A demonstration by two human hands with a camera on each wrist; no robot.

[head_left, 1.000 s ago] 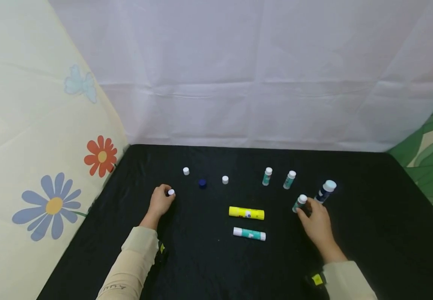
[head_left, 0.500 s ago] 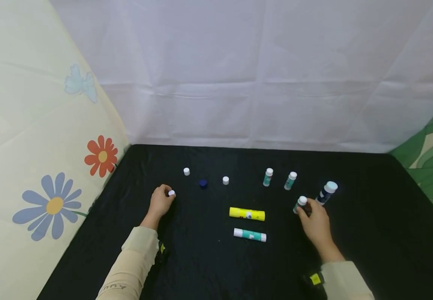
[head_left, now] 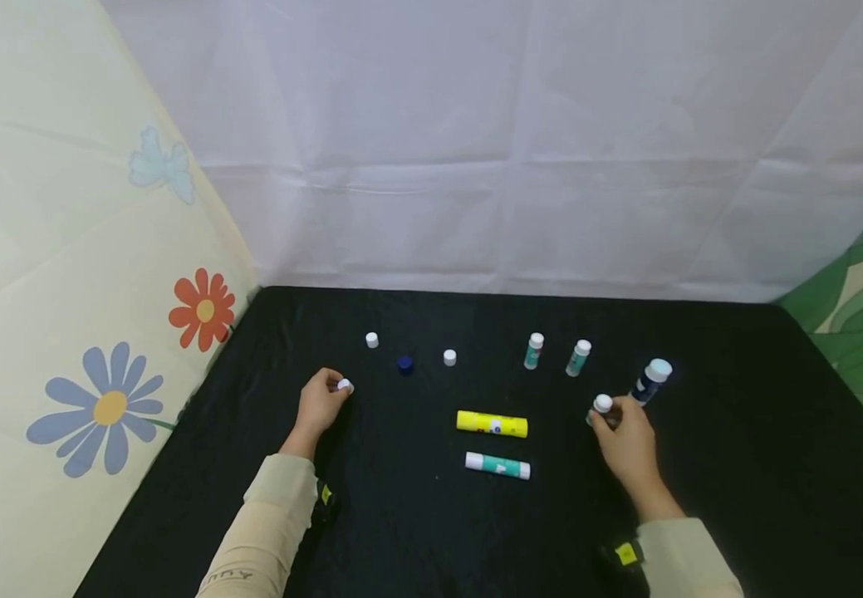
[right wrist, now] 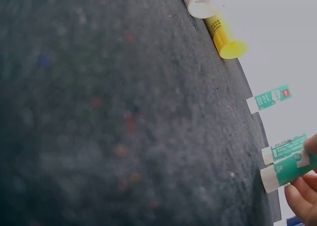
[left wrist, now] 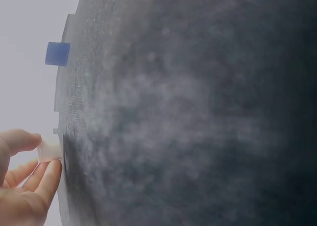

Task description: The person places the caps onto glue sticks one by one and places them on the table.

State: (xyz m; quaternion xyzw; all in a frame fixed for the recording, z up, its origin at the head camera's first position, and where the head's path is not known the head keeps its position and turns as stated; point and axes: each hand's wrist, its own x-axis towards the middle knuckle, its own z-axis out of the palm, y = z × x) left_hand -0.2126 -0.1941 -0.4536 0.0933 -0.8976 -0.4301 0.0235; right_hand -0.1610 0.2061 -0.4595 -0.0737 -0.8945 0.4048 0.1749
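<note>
White and cylindrical, the pinched cap (head_left: 345, 384) is sitting between the thumb and fingertips of the left hand (head_left: 319, 403), left of the yellow glue stick (head_left: 492, 423). Right of the yellow glue stick, the right hand (head_left: 630, 436) is gripping the held glue stick (head_left: 602, 404) between thumb and fingers. Beyond the yellow glue stick, two upright glue sticks (head_left: 533, 351) (head_left: 578, 358) are standing to its right; two loose caps (head_left: 372, 340) (head_left: 449, 357) and a blue cap (head_left: 404, 364) are resting to its left. The casings are hiding their contents. The held glue stick is showing white ends and a teal printed label.
</note>
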